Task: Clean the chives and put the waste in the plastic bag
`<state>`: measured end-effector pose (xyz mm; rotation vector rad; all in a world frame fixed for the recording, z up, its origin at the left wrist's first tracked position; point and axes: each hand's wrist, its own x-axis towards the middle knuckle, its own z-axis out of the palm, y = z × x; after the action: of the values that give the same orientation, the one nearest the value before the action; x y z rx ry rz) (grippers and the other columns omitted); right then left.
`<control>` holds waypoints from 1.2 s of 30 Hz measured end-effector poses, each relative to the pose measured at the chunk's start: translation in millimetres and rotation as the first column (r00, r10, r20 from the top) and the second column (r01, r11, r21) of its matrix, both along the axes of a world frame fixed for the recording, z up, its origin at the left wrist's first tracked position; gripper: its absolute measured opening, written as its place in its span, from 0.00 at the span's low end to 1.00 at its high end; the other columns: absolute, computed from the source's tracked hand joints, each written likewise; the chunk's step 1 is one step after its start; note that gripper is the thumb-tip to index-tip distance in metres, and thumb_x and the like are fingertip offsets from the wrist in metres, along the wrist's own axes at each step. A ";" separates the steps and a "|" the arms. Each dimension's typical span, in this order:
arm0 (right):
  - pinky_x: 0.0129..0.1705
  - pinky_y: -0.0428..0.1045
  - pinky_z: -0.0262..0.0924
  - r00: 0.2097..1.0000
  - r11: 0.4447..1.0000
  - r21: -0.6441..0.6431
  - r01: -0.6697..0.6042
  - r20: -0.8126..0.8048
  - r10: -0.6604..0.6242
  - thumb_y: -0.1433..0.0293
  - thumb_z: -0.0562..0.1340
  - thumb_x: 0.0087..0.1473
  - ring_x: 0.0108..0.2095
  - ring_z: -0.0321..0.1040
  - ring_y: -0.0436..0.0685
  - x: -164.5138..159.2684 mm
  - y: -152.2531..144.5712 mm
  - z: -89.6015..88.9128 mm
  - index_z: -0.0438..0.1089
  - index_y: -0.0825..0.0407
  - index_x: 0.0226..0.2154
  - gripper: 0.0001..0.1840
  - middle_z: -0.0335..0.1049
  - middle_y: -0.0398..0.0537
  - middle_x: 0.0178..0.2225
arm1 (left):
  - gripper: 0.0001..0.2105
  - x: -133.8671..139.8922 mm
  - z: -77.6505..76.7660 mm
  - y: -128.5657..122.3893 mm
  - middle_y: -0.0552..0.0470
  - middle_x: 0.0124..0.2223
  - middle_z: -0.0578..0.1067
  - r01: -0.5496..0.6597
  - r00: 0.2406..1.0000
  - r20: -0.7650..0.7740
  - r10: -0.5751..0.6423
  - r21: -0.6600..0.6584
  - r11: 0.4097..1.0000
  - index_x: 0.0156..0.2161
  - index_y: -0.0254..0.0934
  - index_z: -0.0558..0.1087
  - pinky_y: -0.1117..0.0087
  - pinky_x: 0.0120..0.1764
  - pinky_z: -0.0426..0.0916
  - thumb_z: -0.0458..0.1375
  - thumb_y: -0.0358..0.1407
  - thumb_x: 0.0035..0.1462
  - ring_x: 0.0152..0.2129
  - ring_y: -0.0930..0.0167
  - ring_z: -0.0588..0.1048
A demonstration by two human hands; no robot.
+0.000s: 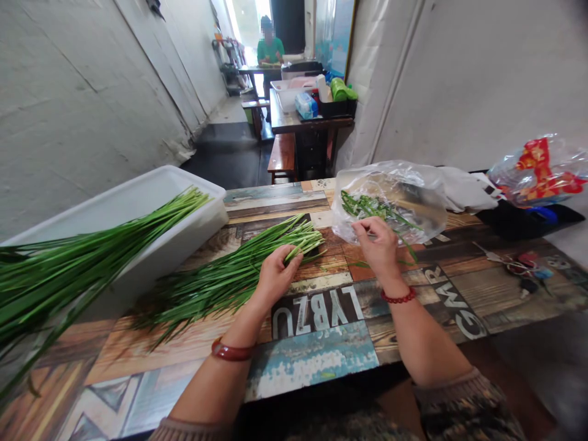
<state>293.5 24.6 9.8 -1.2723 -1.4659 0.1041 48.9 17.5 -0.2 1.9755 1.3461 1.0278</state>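
Observation:
A bunch of long garlic chives (220,263) lies on the patterned wooden table, its pale stem ends toward the right. My left hand (278,272) is closed around some of the garlic chives near those ends. In a pinch, my right hand (379,245) hovers at the near edge of a clear plastic bag (427,196). Whatever is between its fingertips is too small to make out. Inside the bag lie green leaf scraps (367,205), and a few thin leaves trail by my right hand.
A white plastic bin (169,174) heaped with more garlic chives stands at the left. Keys (523,266) and a red-printed plastic package (535,168) lie at the right. Farther back, a person in green (271,52) sits beyond a second table (294,122) holding containers.

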 end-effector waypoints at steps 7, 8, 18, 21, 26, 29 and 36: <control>0.57 0.65 0.55 0.908 0.948 0.071 0.311 0.271 -0.319 0.70 0.62 0.53 0.56 0.59 0.67 25.2 9.0 -5.7 0.72 0.50 0.45 0.14 0.60 0.58 0.57 | 0.11 -0.8 -1.0 0.4 0.52 0.30 0.73 0.069 0.996 -0.064 -0.067 0.037 0.997 0.33 0.36 0.74 0.70 0.36 0.63 0.54 0.40 0.61 0.31 0.70 0.71; 0.57 0.66 0.54 0.907 0.948 0.066 0.310 0.278 -0.316 0.69 0.62 0.53 0.57 0.58 0.68 25.2 8.8 -6.0 0.71 0.50 0.46 0.16 0.60 0.58 0.58 | 0.12 -0.8 -0.9 0.4 0.51 0.30 0.73 0.073 0.994 -0.085 -0.069 0.044 0.996 0.34 0.36 0.74 0.70 0.36 0.63 0.54 0.40 0.62 0.31 0.70 0.71; 0.43 0.52 0.65 0.912 0.947 -0.124 -0.295 0.260 0.318 0.73 0.56 0.60 0.39 0.69 0.56 -16.2 1.4 -13.4 0.72 0.49 0.38 0.09 0.72 0.48 0.37 | 0.11 -2.9 1.1 -1.2 0.51 0.30 0.77 0.061 0.978 -0.208 -0.031 0.144 0.988 0.31 0.38 0.75 0.67 0.37 0.61 0.54 0.36 0.62 0.32 0.67 0.68; 0.44 0.52 0.64 0.823 0.902 -0.262 -0.344 0.377 0.424 0.75 0.59 0.59 0.41 0.69 0.57 -24.2 1.4 -20.4 0.73 0.49 0.38 0.09 0.73 0.49 0.37 | 0.11 -3.3 1.5 -1.4 0.51 0.32 0.77 0.050 0.985 -0.171 -0.025 0.142 0.989 0.32 0.39 0.76 0.67 0.38 0.62 0.53 0.37 0.62 0.34 0.67 0.69; 0.45 0.52 0.62 0.791 0.909 -0.340 -0.243 0.473 0.388 0.76 0.63 0.54 0.42 0.67 0.58 -24.2 3.9 -30.0 0.74 0.51 0.36 0.07 0.72 0.51 0.39 | 0.14 -2.3 2.5 -2.7 0.50 0.33 0.77 0.061 0.994 -0.095 -0.054 0.074 0.995 0.32 0.37 0.75 0.69 0.39 0.64 0.50 0.39 0.64 0.34 0.69 0.72; 0.43 0.51 0.61 0.834 0.885 -0.349 -0.309 0.349 0.428 0.75 0.62 0.56 0.39 0.67 0.56 -22.5 5.1 -30.9 0.74 0.52 0.32 0.05 0.72 0.50 0.35 | 0.15 -0.7 2.3 -3.8 0.52 0.30 0.75 0.041 0.998 -0.057 -0.040 0.026 0.999 0.30 0.36 0.73 0.71 0.36 0.64 0.49 0.40 0.64 0.29 0.71 0.72; 0.34 0.47 0.60 0.864 0.804 -0.333 -0.493 -0.076 0.498 0.66 0.60 0.58 0.31 0.67 0.52 -29.9 1.8 -22.5 0.74 0.52 0.32 0.09 0.72 0.45 0.31 | 0.11 1.0 2.1 -1.6 0.50 0.35 0.77 -0.025 1.000 0.006 0.025 0.006 1.000 0.39 0.36 0.75 0.70 0.39 0.66 0.52 0.39 0.62 0.34 0.69 0.73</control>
<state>263.6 26.4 -12.6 -1.1225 -1.8231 0.7318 50.0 15.9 1.9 1.9632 1.3695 1.0493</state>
